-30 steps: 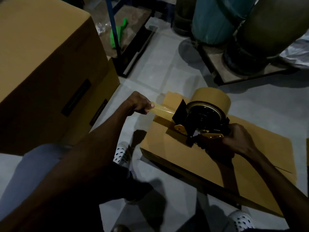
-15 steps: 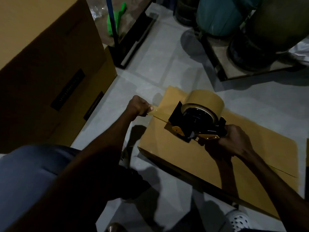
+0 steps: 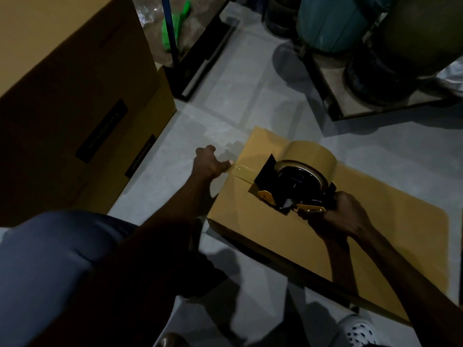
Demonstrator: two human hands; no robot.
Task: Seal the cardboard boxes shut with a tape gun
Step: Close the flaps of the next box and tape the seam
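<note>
Brown cardboard, a flat closed box (image 3: 313, 236), lay on the grey floor (image 3: 263, 103). The right hand (image 3: 343, 216) gripped the black tape gun (image 3: 295, 189) with its tan roll on the box's top. The left hand (image 3: 210, 162) pinched the tape's free end (image 3: 240, 169) at the box's far edge.

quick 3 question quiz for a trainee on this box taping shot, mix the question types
1. True or false: the right hand grips the tape gun.
2. Where does the left hand hold the tape end?
A. at the box's left edge
B. on the green item
C. on the floor
3. Fill in: the tape gun sits on top of the ____.

Key: 1 true; 2 A; 3 box
</note>
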